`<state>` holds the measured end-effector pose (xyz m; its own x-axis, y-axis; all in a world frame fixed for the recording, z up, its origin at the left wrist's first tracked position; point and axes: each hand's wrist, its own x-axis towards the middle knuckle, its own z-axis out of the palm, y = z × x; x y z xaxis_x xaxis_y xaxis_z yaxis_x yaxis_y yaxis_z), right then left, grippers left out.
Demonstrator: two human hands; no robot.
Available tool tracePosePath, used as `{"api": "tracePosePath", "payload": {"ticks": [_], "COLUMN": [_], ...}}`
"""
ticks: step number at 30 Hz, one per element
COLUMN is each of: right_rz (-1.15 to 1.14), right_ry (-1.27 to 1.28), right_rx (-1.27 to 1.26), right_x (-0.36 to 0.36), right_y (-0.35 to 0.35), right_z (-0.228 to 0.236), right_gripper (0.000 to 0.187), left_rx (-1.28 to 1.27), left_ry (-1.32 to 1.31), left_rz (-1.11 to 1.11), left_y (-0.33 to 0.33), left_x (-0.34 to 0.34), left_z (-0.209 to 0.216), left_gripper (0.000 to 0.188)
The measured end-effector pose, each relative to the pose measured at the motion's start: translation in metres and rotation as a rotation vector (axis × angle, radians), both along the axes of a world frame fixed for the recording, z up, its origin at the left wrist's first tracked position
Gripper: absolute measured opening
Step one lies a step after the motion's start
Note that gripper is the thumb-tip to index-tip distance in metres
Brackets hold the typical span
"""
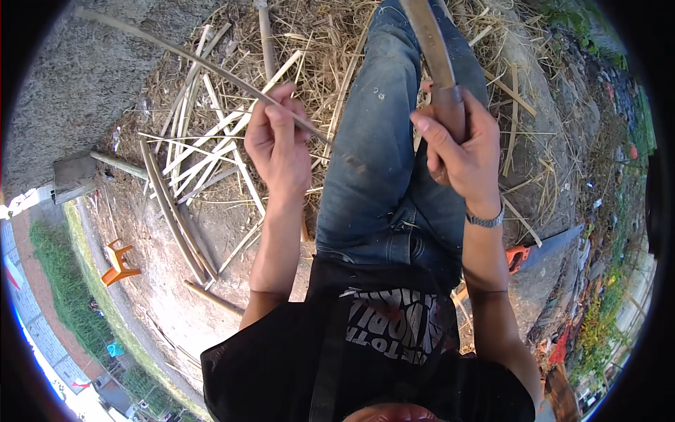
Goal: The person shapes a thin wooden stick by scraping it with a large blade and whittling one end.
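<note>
My left hand (pixel 281 148) pinches a long, thin bamboo strip (pixel 204 63) between thumb and fingers. The strip slants from the far left down over my jeans. Wrapped round the brown handle of a large knife (pixel 434 53) is my right hand (pixel 470 155). The blade points up and away, above my outstretched legs (pixel 383 141). Knife and strip are apart. Part of the blade's far end is cut off by the picture's upper edge.
Pale split strips (pixel 211 158) lie in a loose heap left of my legs, beside longer curved pieces (pixel 169 200). A handsaw (pixel 552 250) with an orange handle rests at my right. An orange stool (pixel 121 263) stands farther left. Shavings (pixel 327 56) cover the ground.
</note>
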<state>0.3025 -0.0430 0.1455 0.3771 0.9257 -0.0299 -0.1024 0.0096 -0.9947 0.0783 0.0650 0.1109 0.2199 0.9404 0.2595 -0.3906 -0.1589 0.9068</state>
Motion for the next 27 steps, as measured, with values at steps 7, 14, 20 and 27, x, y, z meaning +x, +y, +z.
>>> {"api": "tracePosePath", "payload": {"ticks": [7, 14, 20, 27], "right_rz": [-0.008, 0.019, 0.094, 0.168], "right_ry": [-0.253, -0.499, -0.596, -0.811], "right_rx": [0.169, 0.042, 0.024, 0.100], "right_x": [-0.022, 0.012, 0.030, 0.040], "right_y": [-0.003, -0.007, -0.003, 0.016], "right_z": [-0.029, -0.066, -0.081, -0.106], "right_gripper": [0.047, 0.040, 0.038, 0.034], "left_rx": [-0.060, -0.270, 0.879, 0.041], "left_ry": [0.026, 0.685, 1.355, 1.202], "left_rz": [-0.025, -0.134, 0.399, -0.308], "left_y": [-0.051, -0.074, -0.029, -0.023], "left_x": [0.047, -0.028, -0.095, -0.104], "left_z": [-0.020, -0.011, 0.008, -0.063], "left_gripper": [0.025, 0.027, 0.028, 0.026]}}
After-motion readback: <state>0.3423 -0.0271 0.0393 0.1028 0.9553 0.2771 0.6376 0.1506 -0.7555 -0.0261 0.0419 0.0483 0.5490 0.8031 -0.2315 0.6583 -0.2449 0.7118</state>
